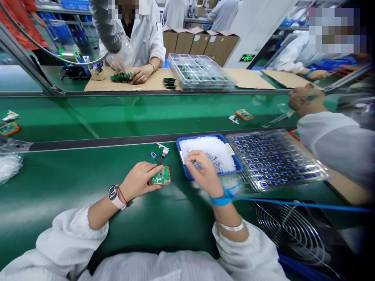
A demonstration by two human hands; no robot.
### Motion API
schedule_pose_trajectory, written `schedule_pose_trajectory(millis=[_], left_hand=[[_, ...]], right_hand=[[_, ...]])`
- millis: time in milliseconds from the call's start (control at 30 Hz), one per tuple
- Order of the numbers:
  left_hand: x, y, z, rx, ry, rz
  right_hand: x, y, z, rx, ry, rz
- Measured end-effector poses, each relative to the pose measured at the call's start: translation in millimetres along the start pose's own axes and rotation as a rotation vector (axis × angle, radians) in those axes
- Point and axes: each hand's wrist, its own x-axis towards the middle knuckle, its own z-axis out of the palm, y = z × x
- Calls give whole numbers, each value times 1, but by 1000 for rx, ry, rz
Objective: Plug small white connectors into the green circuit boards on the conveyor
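The green circuit board (160,176) in its orange frame lies on the green bench (158,222), in front of the person and between the two hands. I judge it light and stiff, rather smooth at the rim, but fragile on its face, where small components stand open. It is therefore better to take it by two opposite sides of the frame, and not to press on the middle. The left hand (137,177) holds it nearly so: the thumb is at the near edge and a finger at the far edge, closed about its left end. From the far side, thin wires go to a white connector piece (165,152); these seem the weakest part, and should not be pulled. Just beside this piece lies a small blue-and-white part (153,155). The right hand (203,169) is over the blue tray (238,166) of small white pieces (205,144), its fingers bent toward the thumb; whether something is pinched there, I cannot tell. Next to it is a clear plastic tray (319,171) with rows of blue parts. Farther off, a co-worker's hand (142,74) touches a row of green boards (120,78).
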Motion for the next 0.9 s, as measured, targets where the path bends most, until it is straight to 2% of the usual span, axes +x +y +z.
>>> schedule_pose_trajectory(millis=[100,200,267,300,367,433,500,567,633,700,900], left_hand=[[11,-1,-9,-132,6,-96],[34,-18,-24,-540,96,-283],[53,-38,-35,-772,267,-353],[63,-50,-40,-808,404,-363],[79,-75,-51,-723,649,-348],[88,-100,-58,-470,783,-340],[89,-122,-62,-179,754,-366],[84,-141,-63,45,608,-410],[76,-156,-62,175,454,-448],[69,-167,-62,245,361,-486],[61,-172,-61,346,349,-608]], right_hand=[[-3,38,-40,-218,143,96],[-13,71,-65,-385,100,164],[-19,80,-71,-424,10,164],[-21,81,-72,-434,-30,157],[-22,81,-70,-453,-80,143],[-22,79,-67,-469,-95,141],[-22,79,-64,-477,-104,148],[-22,81,-64,-482,-114,154],[-22,82,-64,-489,-123,153],[-23,82,-65,-504,-129,150],[-23,81,-68,-524,-141,151]])
